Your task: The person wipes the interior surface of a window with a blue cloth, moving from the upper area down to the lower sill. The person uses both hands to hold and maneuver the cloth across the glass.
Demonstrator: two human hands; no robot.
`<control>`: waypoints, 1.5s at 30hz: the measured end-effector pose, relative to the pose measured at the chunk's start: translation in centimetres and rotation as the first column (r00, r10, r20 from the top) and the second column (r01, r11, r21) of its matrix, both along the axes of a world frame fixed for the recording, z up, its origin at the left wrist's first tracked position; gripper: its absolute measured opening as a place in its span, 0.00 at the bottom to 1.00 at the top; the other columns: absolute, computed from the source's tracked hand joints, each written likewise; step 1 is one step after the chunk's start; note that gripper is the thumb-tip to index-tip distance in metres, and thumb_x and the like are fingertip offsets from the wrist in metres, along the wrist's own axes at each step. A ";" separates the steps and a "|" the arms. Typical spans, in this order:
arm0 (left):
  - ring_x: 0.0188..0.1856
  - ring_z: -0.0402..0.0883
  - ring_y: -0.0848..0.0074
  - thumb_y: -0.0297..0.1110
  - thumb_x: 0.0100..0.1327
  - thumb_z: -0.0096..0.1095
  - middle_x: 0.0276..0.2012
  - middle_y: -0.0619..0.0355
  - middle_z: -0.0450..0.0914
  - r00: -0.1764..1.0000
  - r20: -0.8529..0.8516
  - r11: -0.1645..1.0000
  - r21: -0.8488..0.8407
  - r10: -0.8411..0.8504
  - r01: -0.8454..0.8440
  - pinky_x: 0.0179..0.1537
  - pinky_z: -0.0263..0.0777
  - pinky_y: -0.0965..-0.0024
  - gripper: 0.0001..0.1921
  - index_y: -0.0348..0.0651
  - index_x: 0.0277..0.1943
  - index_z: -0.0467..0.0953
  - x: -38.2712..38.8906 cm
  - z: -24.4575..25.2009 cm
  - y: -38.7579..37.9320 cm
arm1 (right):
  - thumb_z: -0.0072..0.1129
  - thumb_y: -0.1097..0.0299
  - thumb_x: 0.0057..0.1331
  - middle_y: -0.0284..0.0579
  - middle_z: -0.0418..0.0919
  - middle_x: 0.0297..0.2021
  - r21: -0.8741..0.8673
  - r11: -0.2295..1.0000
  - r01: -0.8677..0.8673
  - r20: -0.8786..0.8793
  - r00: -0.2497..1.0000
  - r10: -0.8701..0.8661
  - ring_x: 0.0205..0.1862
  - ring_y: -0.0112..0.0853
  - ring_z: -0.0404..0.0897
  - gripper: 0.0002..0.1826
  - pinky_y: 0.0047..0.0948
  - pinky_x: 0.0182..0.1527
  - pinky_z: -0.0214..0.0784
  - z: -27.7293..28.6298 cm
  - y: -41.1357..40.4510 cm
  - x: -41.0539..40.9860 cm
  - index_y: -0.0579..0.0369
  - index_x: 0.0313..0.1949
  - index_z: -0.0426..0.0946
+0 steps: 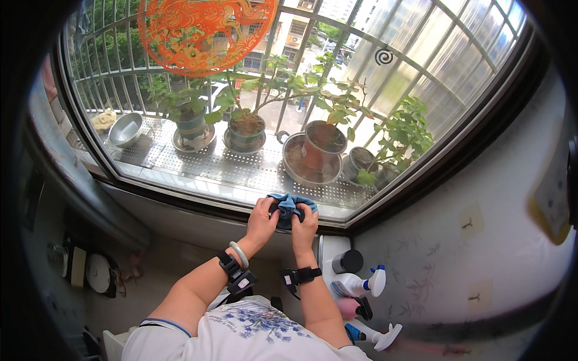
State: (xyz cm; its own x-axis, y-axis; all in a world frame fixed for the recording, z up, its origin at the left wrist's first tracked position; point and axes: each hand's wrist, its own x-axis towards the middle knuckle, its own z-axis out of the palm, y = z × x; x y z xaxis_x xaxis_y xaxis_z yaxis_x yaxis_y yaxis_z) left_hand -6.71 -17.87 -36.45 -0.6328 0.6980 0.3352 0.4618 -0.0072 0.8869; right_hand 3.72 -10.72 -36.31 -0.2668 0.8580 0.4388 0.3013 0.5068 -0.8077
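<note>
A crumpled blue cloth (289,206) is bunched between my two hands at the lower edge of the window. My left hand (262,220) grips its left side, the thumb pressed towards the middle. On the other side, my right hand (305,225) holds the cloth with bent fingers. Both hands are over the dark window frame (194,201), close to the glass. The underside of the cloth is hidden, so I cannot tell exactly what it touches. A pale bangle (239,255) circles my left wrist, and a black strapped device sits on each forearm.
Spray bottles (356,284) and a dark-lidded jar (347,261) stand on a white ledge at my right. Beyond the glass, several potted plants (246,131) and a metal bowl (126,130) rest on a perforated metal shelf (212,169). An orange round decoration (207,36) hangs on the window.
</note>
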 end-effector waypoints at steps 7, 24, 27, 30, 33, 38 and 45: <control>0.50 0.74 0.60 0.26 0.60 0.65 0.53 0.47 0.68 0.984 -0.073 0.918 0.376 0.163 -0.124 0.48 0.73 0.66 0.21 0.39 0.57 0.72 -0.5 8.3 -1.2 | 0.54 0.82 0.66 0.46 0.72 0.50 -0.005 0.957 -0.289 -0.557 0.796 0.237 0.48 0.26 0.74 0.26 0.23 0.49 0.69 9.1 -1.7 -1.4 0.61 0.63 0.59; 0.46 0.71 0.50 0.25 0.53 0.64 0.42 0.47 0.69 0.936 -0.067 0.938 -0.011 0.345 -0.346 0.47 0.68 0.55 0.15 0.39 0.44 0.69 -3.7 -3.9 -1.7 | 0.54 0.86 0.58 0.45 0.74 0.34 -0.022 0.929 -0.369 -0.077 0.927 0.367 0.33 0.37 0.75 0.14 0.31 0.37 0.69 -2.8 -1.2 -3.9 0.60 0.43 0.76; 0.46 0.71 0.51 0.25 0.54 0.63 0.42 0.47 0.70 0.944 -0.024 0.943 -0.038 0.329 -0.329 0.48 0.67 0.56 0.16 0.39 0.46 0.70 -4.1 -4.1 -2.2 | 0.54 0.86 0.58 0.46 0.74 0.35 -0.019 0.939 -0.345 -0.044 0.938 0.344 0.34 0.37 0.76 0.15 0.31 0.37 0.69 -3.0 -1.7 -4.1 0.60 0.44 0.76; 0.48 0.72 0.52 0.26 0.56 0.63 0.44 0.47 0.70 0.937 0.033 0.938 0.007 0.347 -0.347 0.50 0.67 0.57 0.17 0.39 0.48 0.71 -4.2 -2.2 -2.7 | 0.54 0.85 0.59 0.47 0.75 0.37 -0.007 0.932 -0.362 -0.111 0.927 0.359 0.36 0.37 0.77 0.15 0.31 0.38 0.71 -1.0 -2.5 -4.5 0.59 0.46 0.75; 0.49 0.72 0.55 0.26 0.59 0.64 0.46 0.48 0.70 0.923 0.065 0.916 0.116 0.379 -0.384 0.52 0.67 0.60 0.19 0.40 0.52 0.70 -4.5 1.3 -3.3 | 0.54 0.85 0.61 0.47 0.74 0.40 0.035 0.918 -0.394 -0.163 0.904 0.395 0.37 0.35 0.78 0.16 0.29 0.38 0.72 2.5 -3.3 -5.4 0.60 0.49 0.75; 0.62 0.65 0.52 0.26 0.63 0.63 0.62 0.44 0.62 0.884 -0.240 0.872 0.394 0.402 -0.289 0.62 0.62 0.57 0.34 0.50 0.71 0.60 -4.4 7.2 -4.5 | 0.51 0.86 0.65 0.45 0.73 0.47 0.179 0.890 -0.420 -0.206 0.868 0.451 0.43 0.30 0.76 0.21 0.24 0.42 0.70 8.7 -3.8 -6.5 0.61 0.58 0.72; 0.70 0.48 0.33 0.26 0.63 0.58 0.70 0.28 0.43 0.873 -0.372 0.942 0.235 0.316 -0.241 0.67 0.55 0.47 0.31 0.43 0.69 0.60 -5.4 5.9 -3.7 | 0.48 0.88 0.64 0.48 0.75 0.43 0.326 0.864 -0.384 -0.133 0.886 0.444 0.41 0.37 0.77 0.20 0.28 0.42 0.69 7.5 -3.3 -8.2 0.60 0.54 0.76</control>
